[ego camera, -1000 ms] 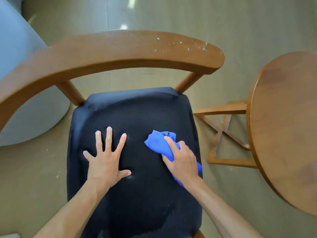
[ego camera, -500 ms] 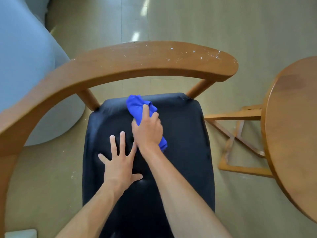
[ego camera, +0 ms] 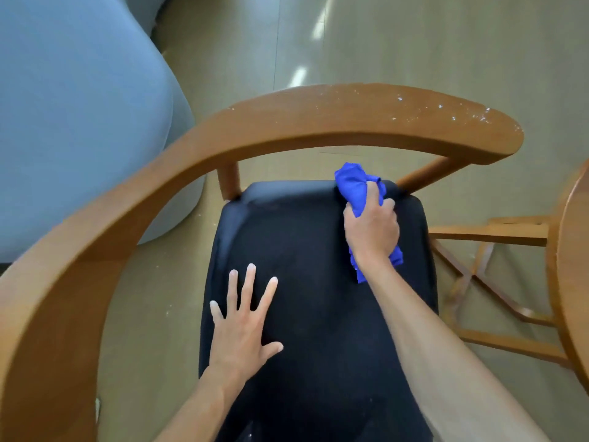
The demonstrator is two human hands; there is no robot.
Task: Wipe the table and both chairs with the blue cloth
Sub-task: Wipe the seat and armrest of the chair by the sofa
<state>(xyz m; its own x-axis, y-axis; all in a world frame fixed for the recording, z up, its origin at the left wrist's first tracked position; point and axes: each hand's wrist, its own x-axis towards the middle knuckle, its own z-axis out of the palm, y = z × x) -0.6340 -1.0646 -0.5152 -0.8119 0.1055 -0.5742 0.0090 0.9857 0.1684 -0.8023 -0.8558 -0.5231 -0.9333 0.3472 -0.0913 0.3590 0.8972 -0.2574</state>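
A wooden chair with a curved backrest rail (ego camera: pixel 318 122) and a black padded seat (ego camera: pixel 318 314) fills the view below me. My right hand (ego camera: pixel 371 229) grips the bunched blue cloth (ego camera: pixel 355 183) and presses it on the seat's far right corner, near the backrest post. My left hand (ego camera: pixel 243 323) lies flat on the seat's left side, fingers spread. The round wooden table (ego camera: pixel 573 266) shows only its rim at the right edge.
A grey-blue upholstered piece of furniture (ego camera: pixel 79 106) stands at the upper left, close to the chair. The table's wooden base frame (ego camera: pixel 497 282) sits on the beige floor right of the seat. White specks dot the backrest rail's right end.
My right hand has slid the cloth from the seat's far middle to the far right corner. The left hand has stayed flat on the seat. The view has tilted further forward.
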